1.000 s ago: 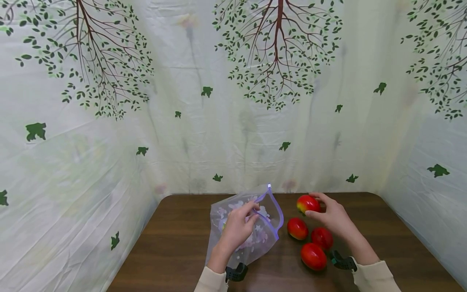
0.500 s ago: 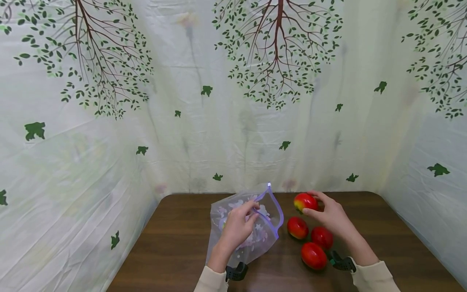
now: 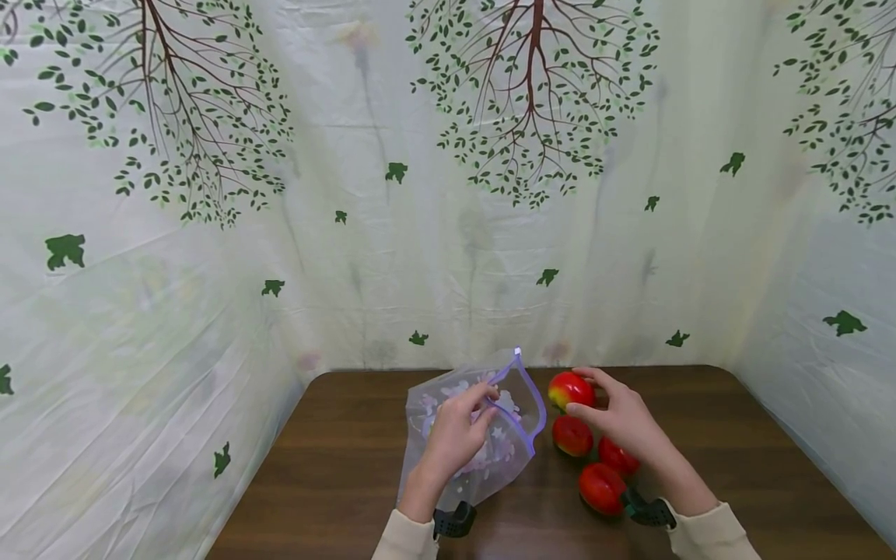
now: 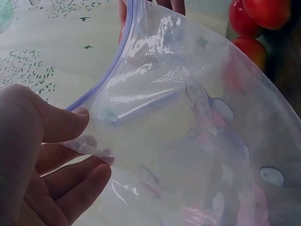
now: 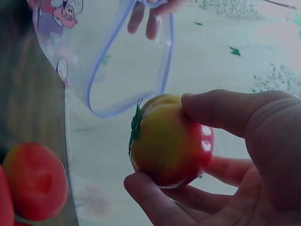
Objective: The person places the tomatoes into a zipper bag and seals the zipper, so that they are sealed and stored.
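Observation:
A clear zip bag (image 3: 465,459) with a purple zip rim and printed cartoon figures hangs from my left hand (image 3: 458,432). Thumb and fingers pinch its edge beside the zip, and in the right wrist view the bag's mouth (image 5: 94,92) gapes. My right hand (image 3: 626,416) grips a red-and-yellow tomato (image 5: 164,136) with a green calyx between thumb and fingers. That tomato is just right of the bag's mouth, apart from it. Below it on the table lie a tomato (image 3: 572,435), a second tomato (image 3: 602,488) and a third tomato (image 3: 616,456), partly hidden by the right hand.
The brown wooden table (image 3: 336,467) spreads under both hands. A pale curtain (image 3: 476,311) printed with trees and leaves stands behind it and along both sides. Each wrist carries a black band, such as the left wristband (image 3: 455,519).
My right hand has carried its tomato leftward, nearer to the bag's mouth. The left hand and the bag have stayed almost where they were.

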Demonstrator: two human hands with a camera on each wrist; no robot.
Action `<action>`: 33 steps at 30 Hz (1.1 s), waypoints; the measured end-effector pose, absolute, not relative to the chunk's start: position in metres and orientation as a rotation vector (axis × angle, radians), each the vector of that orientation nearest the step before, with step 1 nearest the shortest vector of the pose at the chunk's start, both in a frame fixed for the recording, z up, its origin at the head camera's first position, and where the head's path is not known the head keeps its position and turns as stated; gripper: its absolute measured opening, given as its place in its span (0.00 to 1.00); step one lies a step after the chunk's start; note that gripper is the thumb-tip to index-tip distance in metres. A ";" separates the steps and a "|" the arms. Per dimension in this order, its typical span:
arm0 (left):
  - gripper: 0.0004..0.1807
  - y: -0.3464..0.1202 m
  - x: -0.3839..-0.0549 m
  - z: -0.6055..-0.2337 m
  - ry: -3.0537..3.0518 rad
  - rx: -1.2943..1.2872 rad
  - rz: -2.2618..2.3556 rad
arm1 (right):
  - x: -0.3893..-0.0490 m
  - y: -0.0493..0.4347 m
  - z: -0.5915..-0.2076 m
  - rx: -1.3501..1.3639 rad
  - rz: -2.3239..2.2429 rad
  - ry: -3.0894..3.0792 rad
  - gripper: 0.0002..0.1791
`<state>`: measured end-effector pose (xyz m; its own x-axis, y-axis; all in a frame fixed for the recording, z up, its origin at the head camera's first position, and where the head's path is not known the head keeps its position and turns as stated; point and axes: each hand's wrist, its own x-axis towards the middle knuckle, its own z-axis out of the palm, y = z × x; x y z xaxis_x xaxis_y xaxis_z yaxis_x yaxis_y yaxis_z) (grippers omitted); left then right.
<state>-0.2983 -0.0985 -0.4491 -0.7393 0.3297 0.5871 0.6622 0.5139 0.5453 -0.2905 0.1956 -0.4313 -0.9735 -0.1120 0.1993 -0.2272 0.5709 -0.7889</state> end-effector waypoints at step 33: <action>0.10 -0.096 -0.295 -0.445 -2.387 -0.812 -1.126 | -0.285 0.146 -0.451 0.344 1.733 -2.549 0.35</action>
<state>-0.2951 -0.0959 -0.4455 -0.7618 0.3386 0.5523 0.6416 0.5126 0.5706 -0.2848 0.1458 -0.4512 -0.9746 -0.1597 0.1571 -0.2048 0.3514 -0.9136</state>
